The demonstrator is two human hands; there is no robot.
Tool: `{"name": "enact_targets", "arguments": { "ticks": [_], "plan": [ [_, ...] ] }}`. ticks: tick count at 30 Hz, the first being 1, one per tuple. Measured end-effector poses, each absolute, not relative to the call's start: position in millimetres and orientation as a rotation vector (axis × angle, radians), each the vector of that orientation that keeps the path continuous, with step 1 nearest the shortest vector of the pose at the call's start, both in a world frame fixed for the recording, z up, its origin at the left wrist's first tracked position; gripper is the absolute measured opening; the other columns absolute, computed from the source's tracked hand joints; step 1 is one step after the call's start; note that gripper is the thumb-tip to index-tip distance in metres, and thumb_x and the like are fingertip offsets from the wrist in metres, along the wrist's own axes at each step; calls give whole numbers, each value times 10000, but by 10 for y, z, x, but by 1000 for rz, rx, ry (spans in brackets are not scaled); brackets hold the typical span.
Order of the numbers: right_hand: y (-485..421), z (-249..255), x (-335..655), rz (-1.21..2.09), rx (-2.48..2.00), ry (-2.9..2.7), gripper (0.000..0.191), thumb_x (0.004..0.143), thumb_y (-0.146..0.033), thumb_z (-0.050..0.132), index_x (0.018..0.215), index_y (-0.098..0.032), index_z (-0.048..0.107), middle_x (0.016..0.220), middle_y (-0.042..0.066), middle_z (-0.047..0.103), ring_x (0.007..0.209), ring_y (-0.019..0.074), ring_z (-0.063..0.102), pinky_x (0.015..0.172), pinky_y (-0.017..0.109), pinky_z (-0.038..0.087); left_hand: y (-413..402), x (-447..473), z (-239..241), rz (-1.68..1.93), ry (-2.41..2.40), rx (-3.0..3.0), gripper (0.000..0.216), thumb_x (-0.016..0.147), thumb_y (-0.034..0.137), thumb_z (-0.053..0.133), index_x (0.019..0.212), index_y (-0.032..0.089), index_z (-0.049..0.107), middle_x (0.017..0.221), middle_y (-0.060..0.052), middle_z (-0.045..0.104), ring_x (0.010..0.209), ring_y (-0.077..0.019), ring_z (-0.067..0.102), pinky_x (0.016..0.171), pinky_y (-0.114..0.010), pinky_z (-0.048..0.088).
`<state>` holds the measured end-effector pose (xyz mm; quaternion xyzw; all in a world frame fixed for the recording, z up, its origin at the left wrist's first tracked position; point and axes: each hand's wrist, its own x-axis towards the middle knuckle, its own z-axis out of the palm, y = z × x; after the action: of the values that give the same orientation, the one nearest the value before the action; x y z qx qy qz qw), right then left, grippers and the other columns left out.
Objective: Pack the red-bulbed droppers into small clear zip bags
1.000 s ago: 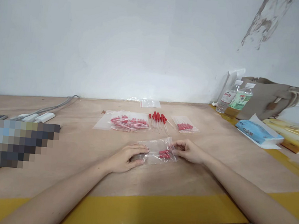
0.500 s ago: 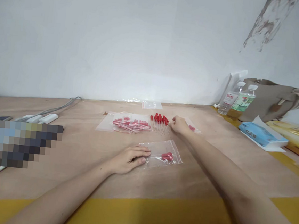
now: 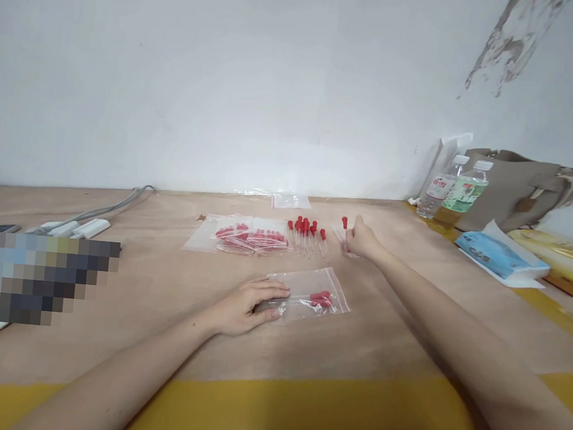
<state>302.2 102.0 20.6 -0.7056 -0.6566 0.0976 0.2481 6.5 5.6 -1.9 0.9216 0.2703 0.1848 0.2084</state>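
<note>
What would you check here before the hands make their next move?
1. Left hand has its fingers on the near bag: ok, they rest on its left end.
2. Right hand holds a red-topped dropper: ok, red end up.
3. Near bag's zip edge open: cannot tell.
4. Droppers inside the near bag countable: cannot tell, their red tops overlap.
5. Loose droppers apart from the near bag: ok, they lie beyond it.
</note>
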Motion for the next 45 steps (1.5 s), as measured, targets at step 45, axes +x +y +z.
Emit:
{"name": "enact_targets", "arguments": {
  "ticks": [45],
  "plan": [
    [206,-145,3013,1491,-1224,-991,202,651,-164,676,738,-187,496,660,5,600,590,105,597,569,228,510,20,65,-3,578,790,2577,499,852,338,500,1322,251,355,1320,-63,434,1207,-233,395,1002,-413,326]
  ]
}}
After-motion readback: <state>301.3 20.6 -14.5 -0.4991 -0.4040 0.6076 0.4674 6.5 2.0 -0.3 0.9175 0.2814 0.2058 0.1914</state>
